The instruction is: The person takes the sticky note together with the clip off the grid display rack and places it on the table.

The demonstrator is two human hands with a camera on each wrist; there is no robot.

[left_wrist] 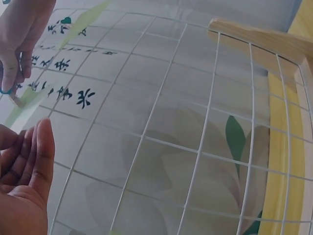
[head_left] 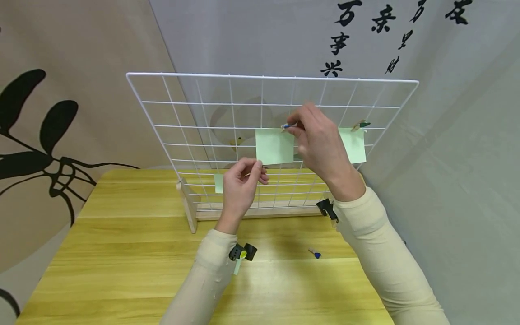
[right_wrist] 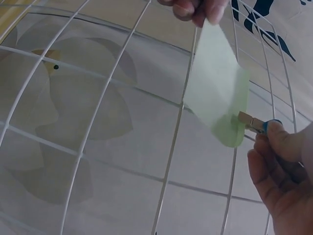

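Observation:
A pale green paper note (head_left: 274,146) is held up against the white wire grid (head_left: 262,104). My left hand (head_left: 240,184) pinches its lower left corner between thumb and fingertip. At the note's upper right corner my right hand (head_left: 322,142) pinches a small wooden clothespin (right_wrist: 252,122) with a blue decoration. The clothespin's tip touches the note's edge in the right wrist view; whether it also grips a wire I cannot tell. Right of this, a second green note (head_left: 354,146) hangs on the grid from a clothespin (head_left: 360,125) with a green decoration.
Another clothespin (head_left: 314,254) with a blue heart lies on the wooden table (head_left: 134,271) in front of the grid. A wooden foot (head_left: 188,207) supports the grid's left side. Low behind the left hand shows a small green piece (head_left: 218,183). Printed curtains (head_left: 260,36) hang behind.

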